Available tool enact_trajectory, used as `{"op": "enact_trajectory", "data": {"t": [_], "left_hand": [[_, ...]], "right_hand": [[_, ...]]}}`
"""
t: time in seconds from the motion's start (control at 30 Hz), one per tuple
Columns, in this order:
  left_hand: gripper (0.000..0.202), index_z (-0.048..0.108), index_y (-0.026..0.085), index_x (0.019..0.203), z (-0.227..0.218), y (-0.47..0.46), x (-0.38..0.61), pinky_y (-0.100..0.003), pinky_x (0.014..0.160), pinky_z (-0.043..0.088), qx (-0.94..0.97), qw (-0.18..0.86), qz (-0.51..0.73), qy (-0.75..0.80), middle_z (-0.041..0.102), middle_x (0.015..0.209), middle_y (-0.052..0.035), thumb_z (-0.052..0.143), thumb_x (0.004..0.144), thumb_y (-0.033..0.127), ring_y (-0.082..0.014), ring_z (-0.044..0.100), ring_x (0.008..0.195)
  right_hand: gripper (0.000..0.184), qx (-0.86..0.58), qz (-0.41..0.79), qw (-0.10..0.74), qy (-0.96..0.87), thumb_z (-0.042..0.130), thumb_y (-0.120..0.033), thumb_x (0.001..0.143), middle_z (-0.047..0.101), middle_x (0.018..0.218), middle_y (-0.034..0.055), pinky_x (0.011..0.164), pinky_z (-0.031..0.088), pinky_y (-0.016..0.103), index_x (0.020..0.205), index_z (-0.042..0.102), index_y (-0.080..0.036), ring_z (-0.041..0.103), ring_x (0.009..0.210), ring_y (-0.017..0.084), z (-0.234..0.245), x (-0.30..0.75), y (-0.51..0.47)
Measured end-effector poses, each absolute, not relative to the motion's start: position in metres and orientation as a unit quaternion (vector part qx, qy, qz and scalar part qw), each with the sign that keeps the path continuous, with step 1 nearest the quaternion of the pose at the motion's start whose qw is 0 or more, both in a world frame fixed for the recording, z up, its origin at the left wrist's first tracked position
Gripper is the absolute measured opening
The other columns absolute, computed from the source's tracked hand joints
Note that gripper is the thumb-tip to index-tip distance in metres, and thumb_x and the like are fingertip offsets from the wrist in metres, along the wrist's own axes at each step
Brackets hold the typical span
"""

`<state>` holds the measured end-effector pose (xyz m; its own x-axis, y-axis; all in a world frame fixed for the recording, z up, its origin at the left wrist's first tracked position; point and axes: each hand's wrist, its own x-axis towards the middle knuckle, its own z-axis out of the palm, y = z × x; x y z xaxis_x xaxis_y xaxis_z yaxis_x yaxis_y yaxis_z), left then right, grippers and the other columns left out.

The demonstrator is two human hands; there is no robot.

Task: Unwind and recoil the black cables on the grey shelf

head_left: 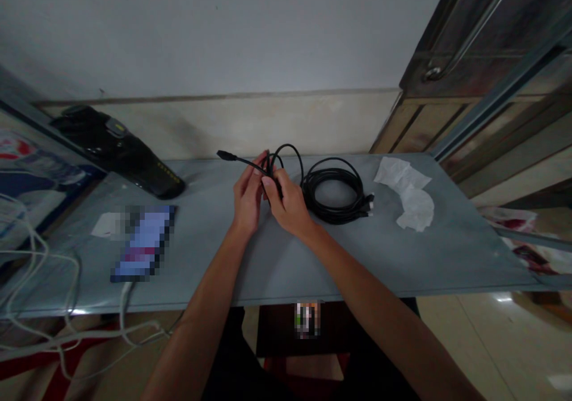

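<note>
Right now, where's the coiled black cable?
In the head view, the coiled cable lies on the gray table, just right of your right hand and left of the white paper.

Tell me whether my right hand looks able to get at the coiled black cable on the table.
Probably yes: the coiled cable lies right beside the right hand, with only a cable loop near the way. But that hand is holding a black cable, so it would likely have to let go first.
</note>
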<state>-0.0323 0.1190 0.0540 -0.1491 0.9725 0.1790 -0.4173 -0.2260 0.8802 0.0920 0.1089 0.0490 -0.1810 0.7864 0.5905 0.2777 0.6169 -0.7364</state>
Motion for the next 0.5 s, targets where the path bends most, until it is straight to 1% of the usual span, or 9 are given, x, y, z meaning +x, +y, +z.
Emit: {"op": "enact_trajectory", "data": {"t": [0.07,0.13,0.3,0.37,0.43,0.5], "left_hand": [[0.039,0.085,0.025,0.126,0.0525,0.1198,-0.0315,-0.037,0.106,0.06,0.453,0.478,0.677,0.329,0.081,0.136,-0.0087,0.084,0.101,0.054,-0.0342,0.069,0.138],[0.041,0.085,0.025,0.125,0.0526,0.1204,-0.0303,-0.037,0.107,0.059,0.476,0.462,0.679,0.316,0.081,0.135,-0.0086,0.082,0.101,0.059,-0.0332,0.07,0.136],[0.05,0.085,0.023,0.124,0.0566,0.1184,-0.0291,-0.037,0.1,0.061,0.447,0.487,0.679,0.319,0.081,0.132,-0.0105,0.081,0.1,0.067,-0.0349,0.07,0.134],[0.052,0.084,0.024,0.13,0.058,0.117,-0.0299,-0.036,0.101,0.061,0.45,0.483,0.677,0.327,0.081,0.135,-0.01,0.081,0.1,0.067,-0.0343,0.07,0.135],[0.051,0.083,0.028,0.136,0.0592,0.116,-0.0308,-0.035,0.105,0.061,0.462,0.465,0.678,0.334,0.08,0.138,-0.0079,0.084,0.1,0.064,-0.0316,0.07,0.136],[0.048,0.083,0.032,0.135,0.0604,0.1157,-0.0314,-0.033,0.108,0.06,0.432,0.479,0.683,0.343,0.08,0.139,-0.0054,0.091,0.096,0.059,-0.0288,0.069,0.138]], "right_hand": [[0.035,-0.362,0.246,0.523,-0.731,0.034,-0.058,0.123,0.072,0.103,0.0054,0.077,0.051,0.035,0.123,0.053,-0.028,0.071,0.084,0.022,0.0478,0.0916,0.1093],[0.034,-0.357,0.249,0.524,-0.732,0.035,-0.056,0.123,0.071,0.101,0.0051,0.078,0.051,0.035,0.124,0.052,-0.027,0.072,0.084,0.022,0.0475,0.0914,0.1095],[0.036,-0.36,0.254,0.517,-0.734,0.033,-0.053,0.124,0.073,0.1,0.0057,0.08,0.053,0.036,0.129,0.057,-0.026,0.071,0.084,0.022,0.05,0.0926,0.1091],[0.04,-0.361,0.262,0.511,-0.735,0.032,-0.053,0.124,0.074,0.097,0.0057,0.08,0.053,0.035,0.131,0.059,-0.025,0.071,0.083,0.021,0.0508,0.0932,0.109],[0.043,-0.358,0.266,0.512,-0.734,0.032,-0.055,0.124,0.074,0.095,0.0059,0.078,0.053,0.035,0.13,0.061,-0.023,0.071,0.081,0.021,0.0511,0.0936,0.1093],[0.045,-0.351,0.272,0.513,-0.735,0.032,-0.056,0.124,0.075,0.096,0.0062,0.077,0.053,0.034,0.127,0.064,-0.023,0.07,0.081,0.02,0.0512,0.0941,0.1103]]}}
